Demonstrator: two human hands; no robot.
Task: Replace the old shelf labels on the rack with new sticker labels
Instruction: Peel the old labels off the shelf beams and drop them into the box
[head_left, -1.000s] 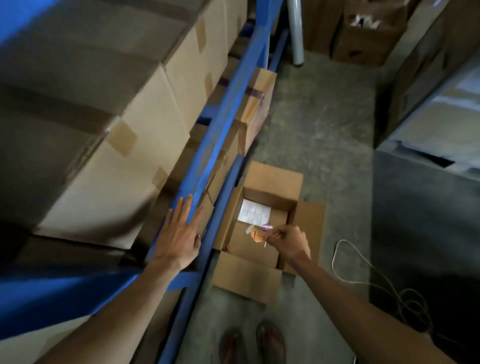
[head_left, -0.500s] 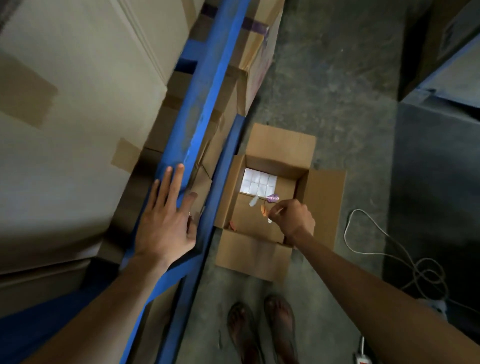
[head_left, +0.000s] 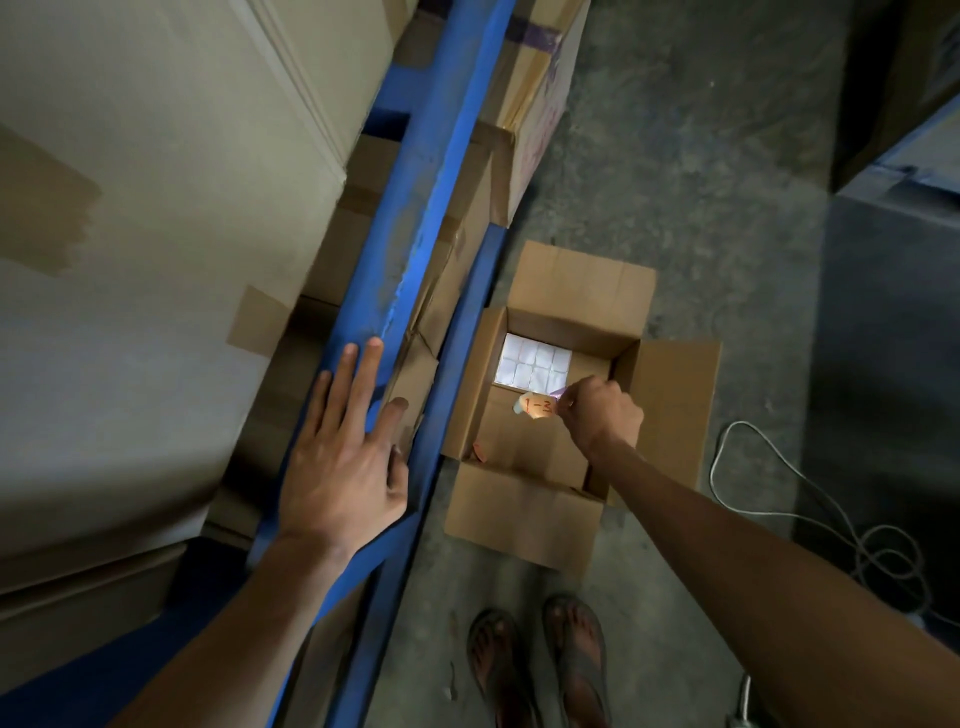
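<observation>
Since half a second ago our view has tipped further down and the right hand (head_left: 600, 413) has turned the peeled label (head_left: 537, 406) so its red writing faces us; the left hand (head_left: 345, 452) has hardly shifted. We have that left hand spread flat, gripping nothing, on the blue beam (head_left: 415, 218) of the rack. The right hand pinches the orange label between its fingertips, directly over the open box (head_left: 675, 395) on the floor (head_left: 701, 182), at about three o'clock from the left hand.

We judge the task to be under way: one old label is off and about to be dropped into the box, where a small orange scrap (head_left: 479, 453) already lies at the seven o'clock corner. A sheet of white stickers (head_left: 535, 361) rests at the box's twelve o'clock end; no new sticker shows on the beam, so sticking is left.

The floor is bare grey concrete, dim, with a pale cable (head_left: 810, 499) coiled at four o'clock and cartons (head_left: 156, 260) filling the rack.
</observation>
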